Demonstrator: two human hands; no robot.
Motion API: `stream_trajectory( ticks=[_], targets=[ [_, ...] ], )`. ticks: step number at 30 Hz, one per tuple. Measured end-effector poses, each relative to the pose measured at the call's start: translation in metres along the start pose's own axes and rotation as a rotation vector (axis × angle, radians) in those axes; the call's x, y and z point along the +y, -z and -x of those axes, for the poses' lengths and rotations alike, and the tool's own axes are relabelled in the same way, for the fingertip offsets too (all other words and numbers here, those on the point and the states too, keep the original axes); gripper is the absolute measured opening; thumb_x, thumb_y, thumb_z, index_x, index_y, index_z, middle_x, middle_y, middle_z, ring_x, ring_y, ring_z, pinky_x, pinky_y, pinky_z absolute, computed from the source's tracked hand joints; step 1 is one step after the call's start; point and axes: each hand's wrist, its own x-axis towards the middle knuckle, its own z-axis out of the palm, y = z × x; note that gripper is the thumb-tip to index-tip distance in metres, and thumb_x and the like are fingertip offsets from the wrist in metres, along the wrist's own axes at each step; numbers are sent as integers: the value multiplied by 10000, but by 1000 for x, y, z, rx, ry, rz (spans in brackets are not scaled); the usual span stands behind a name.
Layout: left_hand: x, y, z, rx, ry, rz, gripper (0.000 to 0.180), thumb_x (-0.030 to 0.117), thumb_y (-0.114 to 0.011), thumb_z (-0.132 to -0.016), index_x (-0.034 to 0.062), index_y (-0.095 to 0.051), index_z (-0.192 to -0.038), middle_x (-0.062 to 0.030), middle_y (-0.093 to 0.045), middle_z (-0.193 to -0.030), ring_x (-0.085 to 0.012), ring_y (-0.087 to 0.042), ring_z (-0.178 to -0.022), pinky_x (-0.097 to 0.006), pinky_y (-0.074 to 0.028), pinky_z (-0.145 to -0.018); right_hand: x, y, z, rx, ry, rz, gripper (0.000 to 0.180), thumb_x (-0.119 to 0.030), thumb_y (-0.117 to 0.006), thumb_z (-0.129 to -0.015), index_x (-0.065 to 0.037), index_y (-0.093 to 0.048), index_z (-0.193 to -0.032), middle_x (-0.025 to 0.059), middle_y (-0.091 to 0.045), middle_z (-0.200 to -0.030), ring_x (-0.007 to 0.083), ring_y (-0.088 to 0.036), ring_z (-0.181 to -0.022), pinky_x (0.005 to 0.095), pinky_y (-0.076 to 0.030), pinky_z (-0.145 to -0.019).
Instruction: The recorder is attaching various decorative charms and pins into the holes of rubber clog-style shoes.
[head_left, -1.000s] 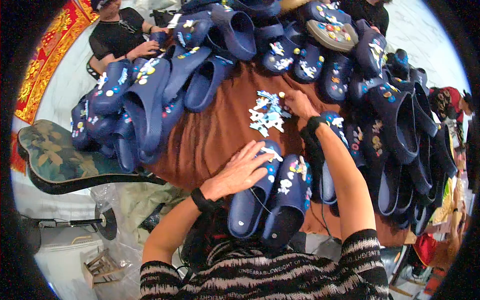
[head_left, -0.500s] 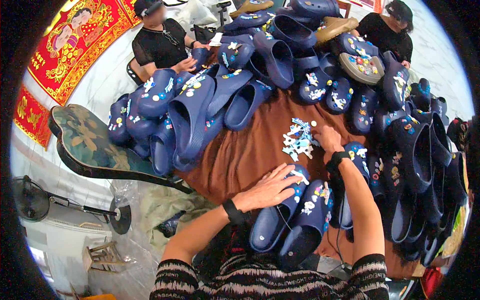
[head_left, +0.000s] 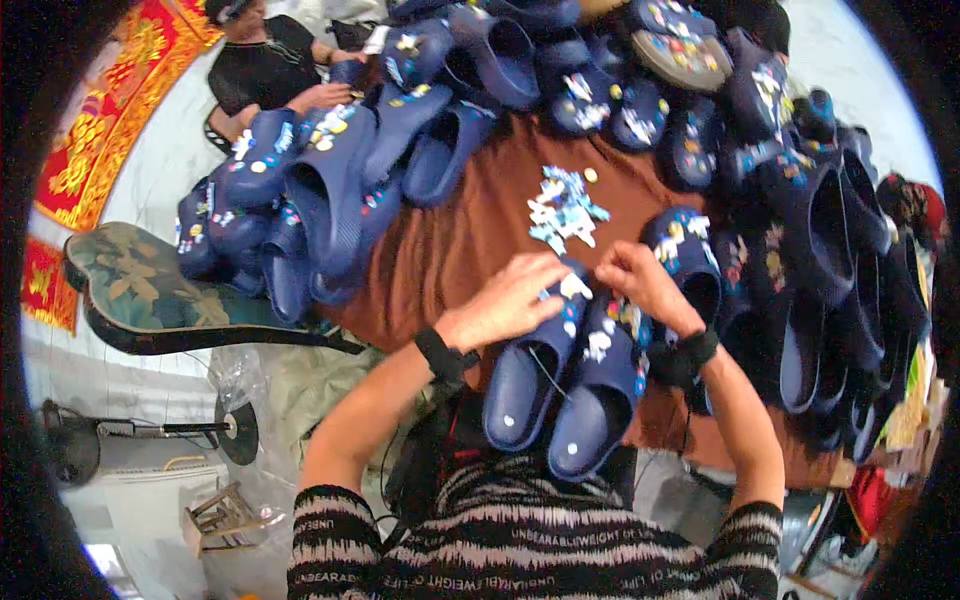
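Two navy clogs lie side by side before me, heels toward my body. White and coloured charms dot their uppers. My left hand (head_left: 505,300) rests over the toe of the left clog (head_left: 522,390), fingers extended and partly covering it. Just above the toe of the right clog (head_left: 595,405), my right hand (head_left: 640,285) is closed, thumb and fingers pinched together; anything between them is too small to make out. Beyond both hands, a loose heap of white and light-blue charms (head_left: 563,215) is on the brown cloth (head_left: 450,250), with a small pale-yellow round piece beside it.
Another decorated clog (head_left: 685,245) stands right of my right hand. Navy clogs (head_left: 335,190) are piled at the left, the far side and the right (head_left: 825,235). A floral-cushioned bench (head_left: 160,290) is at left. A person (head_left: 265,65) sits across, holding a clog.
My right hand has left the charm heap and come back toward the clogs, its fingers pinched. My left hand stays on the left clog's toe. The whole view has shifted.
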Motion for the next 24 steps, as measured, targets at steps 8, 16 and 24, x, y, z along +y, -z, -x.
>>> stream_trajectory(
  ticks=[8, 16, 24],
  targets=[
    [-5, 11, -12, -60, 87, 15, 329, 215, -552, -973, 44, -593, -1251, -154, -561, -1276, -338, -519, -1222, -423, -416, -1050, 10, 7, 8, -21, -41, 29, 167, -138, -689, -898, 17, -660, -953, 92, -707, -833, 162, -657, -782, 329, -528, -713],
    [16, 10, -25, -45, 176, -99, 401, 308, -630, -922, 54, -595, -1230, -155, -562, -1241, -345, -550, -1188, -446, -450, -1007, -5, -11, 19, -120, -26, 41, 147, -113, -685, -882, -5, -679, -982, 114, -722, -845, 192, -685, -749, 347, -540, -700],
    [2, 14, -32, -113, 58, -132, 375, 252, -603, -925, 46, -607, -1238, -156, -587, -1164, -349, -574, -1130, -442, -466, -983, -5, -17, 18, -89, 10, 80, 150, -115, -675, -882, 0, -681, -978, 131, -716, -866, 220, -688, -807, 362, -534, -743]
  ],
)
